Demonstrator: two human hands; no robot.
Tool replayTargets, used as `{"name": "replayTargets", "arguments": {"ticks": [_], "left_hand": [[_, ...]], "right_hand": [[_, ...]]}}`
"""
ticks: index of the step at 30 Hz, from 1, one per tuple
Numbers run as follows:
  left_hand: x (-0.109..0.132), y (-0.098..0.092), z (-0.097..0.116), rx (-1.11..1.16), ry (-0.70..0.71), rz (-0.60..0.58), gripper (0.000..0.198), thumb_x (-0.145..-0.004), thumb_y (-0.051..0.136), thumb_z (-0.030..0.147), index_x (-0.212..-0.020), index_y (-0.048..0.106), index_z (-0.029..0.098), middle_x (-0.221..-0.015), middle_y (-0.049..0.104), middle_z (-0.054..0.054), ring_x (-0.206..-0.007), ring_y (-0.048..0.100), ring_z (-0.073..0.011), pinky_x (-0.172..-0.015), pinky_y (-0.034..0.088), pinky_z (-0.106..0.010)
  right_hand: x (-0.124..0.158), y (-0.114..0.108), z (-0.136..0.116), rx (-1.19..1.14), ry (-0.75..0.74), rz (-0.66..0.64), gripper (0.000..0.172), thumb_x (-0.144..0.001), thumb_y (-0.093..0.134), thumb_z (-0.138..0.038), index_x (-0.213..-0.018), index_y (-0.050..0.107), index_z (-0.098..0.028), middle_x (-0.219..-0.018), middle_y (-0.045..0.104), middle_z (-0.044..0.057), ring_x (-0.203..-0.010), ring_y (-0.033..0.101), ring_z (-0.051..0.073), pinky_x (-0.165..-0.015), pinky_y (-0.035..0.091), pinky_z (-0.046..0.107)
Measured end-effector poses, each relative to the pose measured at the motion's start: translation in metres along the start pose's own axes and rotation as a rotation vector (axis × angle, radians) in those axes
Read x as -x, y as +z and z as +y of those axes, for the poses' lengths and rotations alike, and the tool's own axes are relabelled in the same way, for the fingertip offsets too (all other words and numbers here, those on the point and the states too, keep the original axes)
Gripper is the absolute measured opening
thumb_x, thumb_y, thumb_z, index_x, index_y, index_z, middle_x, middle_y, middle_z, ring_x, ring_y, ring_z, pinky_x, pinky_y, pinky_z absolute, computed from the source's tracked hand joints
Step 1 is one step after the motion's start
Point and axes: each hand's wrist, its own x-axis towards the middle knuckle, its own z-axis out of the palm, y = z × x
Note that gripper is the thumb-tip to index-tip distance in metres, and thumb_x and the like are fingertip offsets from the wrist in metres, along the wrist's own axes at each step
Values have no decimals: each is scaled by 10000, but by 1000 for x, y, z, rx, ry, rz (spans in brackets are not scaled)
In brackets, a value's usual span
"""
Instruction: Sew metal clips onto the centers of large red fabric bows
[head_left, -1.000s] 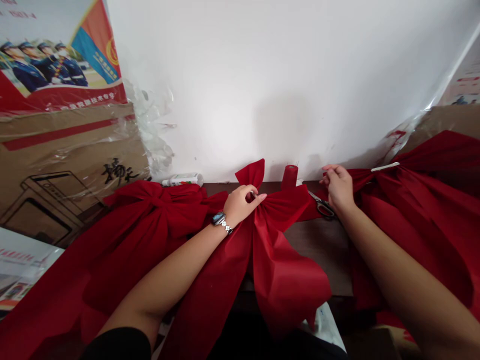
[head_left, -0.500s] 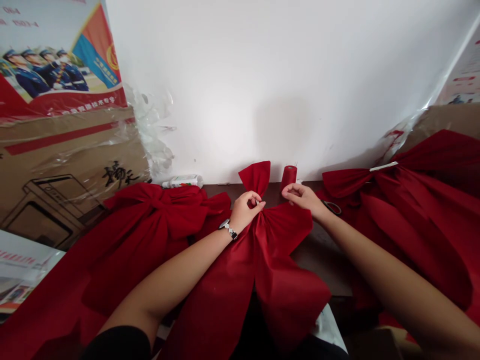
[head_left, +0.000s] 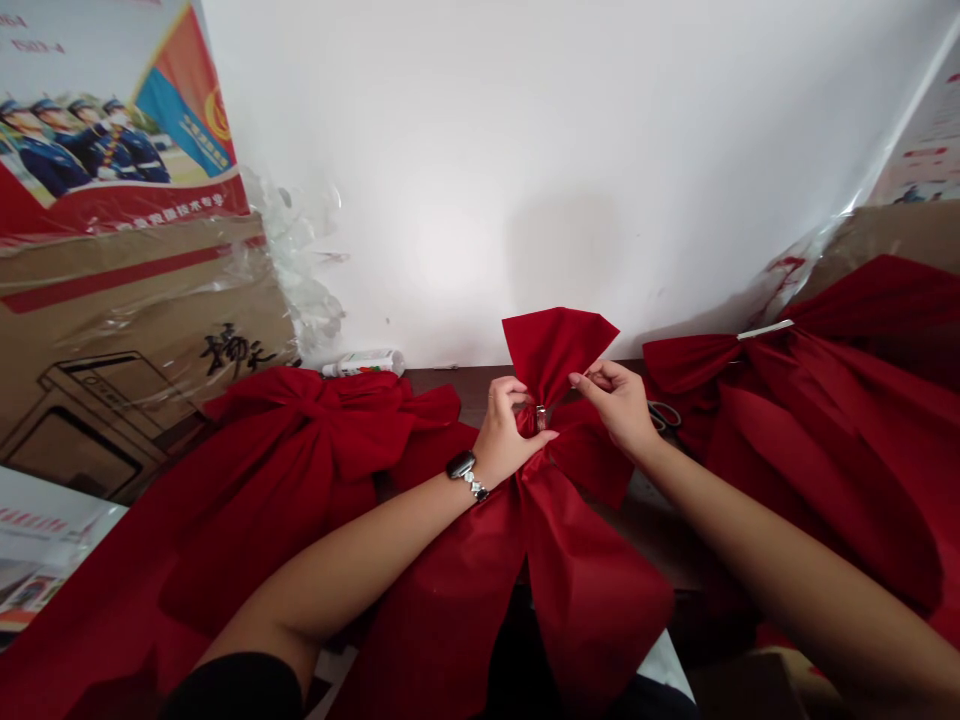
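A large red fabric bow point(head_left: 559, 560) lies in front of me with its tails hanging toward me over the table's near edge. My left hand point(head_left: 511, 432), with a watch on the wrist, pinches the bow's gathered centre, where a small shiny tie shows. My right hand point(head_left: 619, 402) pinches the same knot from the right side. One loop of the bow point(head_left: 556, 348) stands up behind both hands.
A finished red bow point(head_left: 300, 430) lies at left and another point(head_left: 810, 400), with a white strip at its knot, at right. Scissors point(head_left: 664, 413) lie behind my right wrist. A small white bottle point(head_left: 364, 362) lies by the wall. Cardboard boxes stand at far left and right.
My right hand came from the scissors at the right over to the bow's centre. The bow's upper loop has been lifted upright and now hides the red roll by the wall.
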Motion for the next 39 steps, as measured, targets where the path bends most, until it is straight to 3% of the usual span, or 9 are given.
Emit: {"name": "replayTargets", "arguments": {"ticks": [4,8,13,18,22,25,28,36,39], "left_hand": [[-2,1,-5,262,-225,1,758,-642,791,348,-1180,269,240,-1321,408,-147,-1030,586,-187,-933,476,-374],[-2,-1,-6,512,-399,-343,549,-831,608,405,-1255,316,215,-1101,641,-99,-1111,581,-200,-1038,389,-413],[0,0,-11,399,-442,-273,503,-904,486,404,-1315,277,204,-1173,594,-89,-1135,549,-177,-1096,316,-394],[-1,-1,-14,238,-394,-265,507,-933,413,383,-1356,223,179,-1139,561,-98,-1052,559,-175,-1068,338,-403],[2,1,-7,124,-264,-300,498,-910,449,334,-1336,257,162,-1100,564,-106,-946,593,-183,-965,430,-384],[5,4,0,-13,-173,-342,492,-896,453,283,-1329,261,151,-986,602,-93,-873,611,-198,-863,480,-376],[9,7,4,-142,-145,-355,524,-895,441,275,-1355,228,143,-907,626,-87,-805,632,-214,-780,503,-373],[14,10,2,-399,4,-273,533,-902,450,302,-1377,232,198,-1153,623,-142,-968,665,-258,-688,523,-316],[14,10,3,-488,35,-273,529,-909,448,315,-1379,231,208,-1225,602,-135,-929,679,-250,-647,520,-304]], "right_hand": [[1,4,-3,-134,94,33,311,-653,745,-431,-653,532,-204,-513,320,-67,-485,327,85,-510,315,252],[-1,4,-4,-150,146,66,313,-608,764,-435,-677,570,-199,-502,357,-64,-475,331,85,-490,298,253],[-5,1,4,-105,227,4,342,-604,765,-438,-745,579,-188,-618,524,-22,-510,377,83,-477,308,234],[-10,-8,9,70,63,31,291,-693,699,-406,-768,513,-195,-578,479,-50,-498,407,81,-492,349,217],[-9,-14,-2,350,-173,-91,199,-789,631,-373,-802,597,-177,-763,640,28,-641,579,129,-621,464,253],[-5,-13,-10,447,-215,-157,221,-794,637,-397,-802,644,-176,-798,684,51,-680,623,157,-651,494,272],[-1,-9,-9,434,-133,-188,271,-743,687,-436,-772,654,-169,-763,693,55,-654,626,164,-625,497,275],[-2,-3,-3,186,185,-196,346,-599,770,-452,-700,640,-147,-732,691,69,-661,626,165,-621,497,260],[0,0,-7,144,318,-234,374,-603,755,-477,-733,662,-139,-664,663,46,-540,554,119,-515,446,233]]}}
